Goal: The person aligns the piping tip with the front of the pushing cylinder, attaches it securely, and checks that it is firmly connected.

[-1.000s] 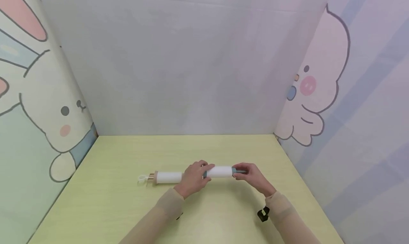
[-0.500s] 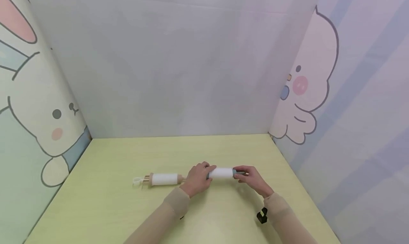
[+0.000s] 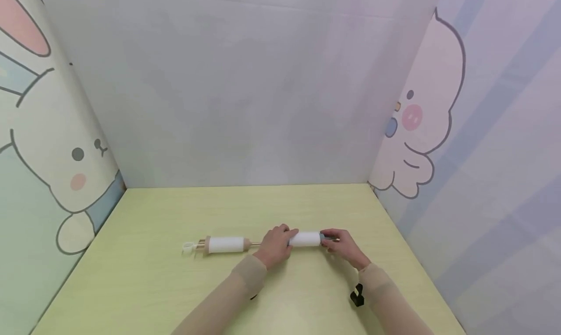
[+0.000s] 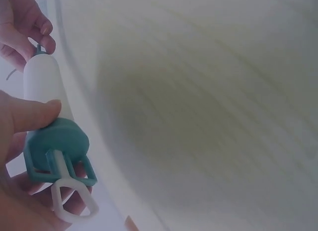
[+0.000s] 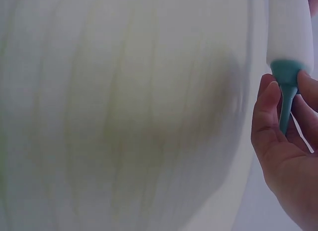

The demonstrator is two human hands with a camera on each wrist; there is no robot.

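A toy syringe with a white barrel [image 3: 305, 238] and teal ends lies sideways between my two hands. My left hand [image 3: 275, 246] grips its plunger end, thumb on the barrel. The left wrist view shows the teal finger-grip frame [image 4: 62, 141] and the white plunger ring [image 4: 74, 218] beside that palm. My right hand [image 3: 345, 247] pinches the other end, where the teal nozzle [image 5: 285, 107] tapers between thumb and fingers. Left of my hands a second toy syringe [image 3: 226, 244], white with beige ends, lies on the table, its thin tip pointing towards my left hand.
The pale yellow table [image 3: 153, 286] meets a grey back wall [image 3: 245, 106]. Side walls carry cartoon animals. A small black piece [image 3: 357, 296] hangs by my right wrist.
Both hands and the teal-ended syringe have shifted slightly right, away from the beige-ended one. More of its thin tip now shows. The head view has also turned a little.
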